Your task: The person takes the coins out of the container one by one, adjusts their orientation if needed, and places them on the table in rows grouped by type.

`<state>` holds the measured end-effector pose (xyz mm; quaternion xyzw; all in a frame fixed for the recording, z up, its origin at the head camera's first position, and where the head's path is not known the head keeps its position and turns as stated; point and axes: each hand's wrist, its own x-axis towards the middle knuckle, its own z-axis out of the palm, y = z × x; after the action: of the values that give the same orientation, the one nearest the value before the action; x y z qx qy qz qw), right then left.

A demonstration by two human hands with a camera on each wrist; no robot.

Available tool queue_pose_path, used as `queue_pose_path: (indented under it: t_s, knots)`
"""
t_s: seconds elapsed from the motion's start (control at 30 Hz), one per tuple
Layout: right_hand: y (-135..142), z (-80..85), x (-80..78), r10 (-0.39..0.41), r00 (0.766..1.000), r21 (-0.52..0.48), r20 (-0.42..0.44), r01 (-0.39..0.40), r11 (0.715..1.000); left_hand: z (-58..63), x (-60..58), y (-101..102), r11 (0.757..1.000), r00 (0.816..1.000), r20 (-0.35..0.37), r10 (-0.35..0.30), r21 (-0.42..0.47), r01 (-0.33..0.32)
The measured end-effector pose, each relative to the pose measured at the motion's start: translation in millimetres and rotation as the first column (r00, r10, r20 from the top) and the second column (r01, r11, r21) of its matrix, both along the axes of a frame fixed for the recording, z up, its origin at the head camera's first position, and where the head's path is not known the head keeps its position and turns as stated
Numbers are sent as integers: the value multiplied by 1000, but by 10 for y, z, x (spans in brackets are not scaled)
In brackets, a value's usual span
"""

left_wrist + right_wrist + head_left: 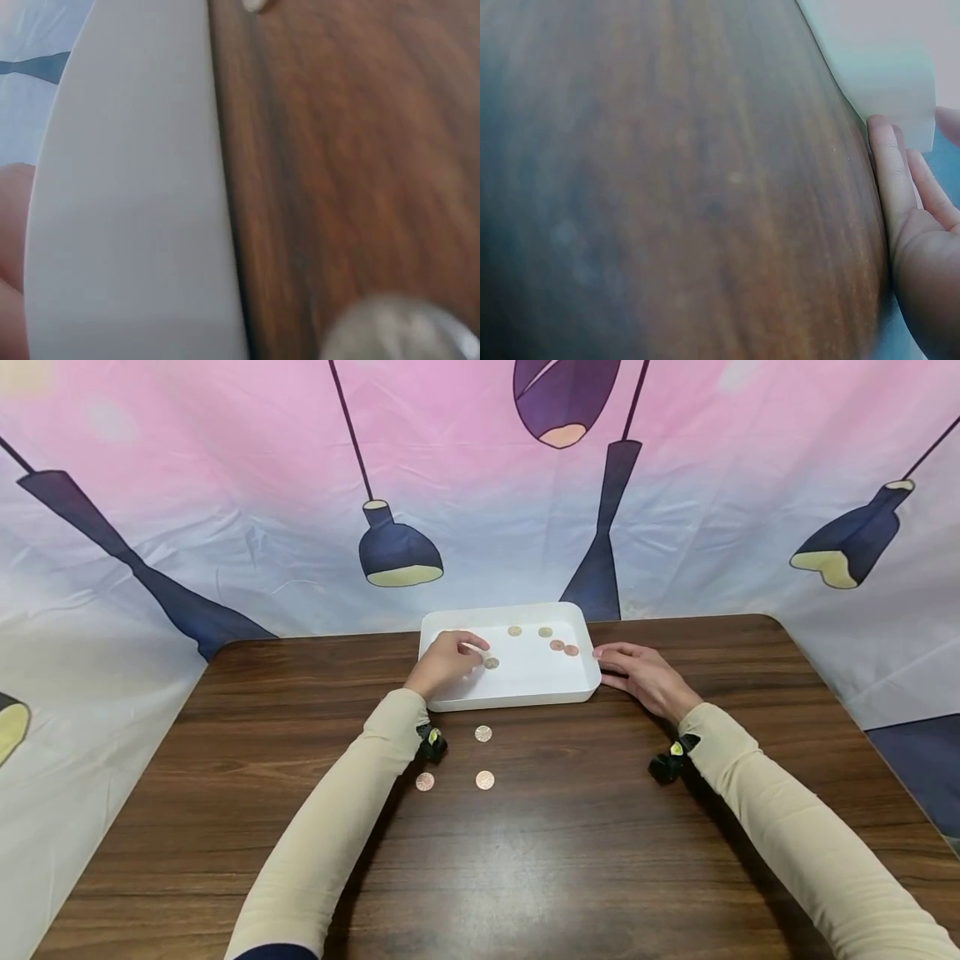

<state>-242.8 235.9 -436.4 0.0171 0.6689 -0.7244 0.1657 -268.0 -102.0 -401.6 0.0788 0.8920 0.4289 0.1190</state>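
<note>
My left hand [448,658] reaches over the left side of a white tray [525,687], its thumb and fingertips pinching what looks like a pale coin, mostly hidden. Just below those fingertips a dull silver coin [491,663] lies on the tray floor. Further right in the tray are two pale gold coins [514,631] and two copper coins [564,648]. The fingers of my right hand [645,679] lie nearly straight, touching the tray's right end. In the right wrist view, the fingers [889,161] rest along the outside of the tray wall [896,97].
Three copper-toned coins lie on the brown wooden table [570,860] in front of the tray: one coin [483,733] nearest it, another coin [425,782] to the left and a third coin [485,780] nearer me. A printed cloth [480,535] hangs behind the table.
</note>
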Motion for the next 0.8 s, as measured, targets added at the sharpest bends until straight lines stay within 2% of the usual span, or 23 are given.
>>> queue_pose_path:
  t_s: [0.13, 0.23, 0.47, 0.8]
  knots:
    - [13, -6, -1, 3, 1000, 3, 6, -3, 1000, -18, -14, 31, 1000, 998, 54, 16, 25, -18]
    - [17, -7, -2, -3, 1000, -2, 12, 3, 1000, -41, -17, 54, 999, 998, 67, 21, 26, -22]
    - [17, 25, -5, -7, 1000, 3, 10, 7, 1000, -38, 9, 106, 996, 998, 32, 49, -72, -46]
    - [21, 21, 20, 2, 1000, 8, 14, -2, 1000, -24, 16, 133, 992, 999, 30, 20, -127, -16]
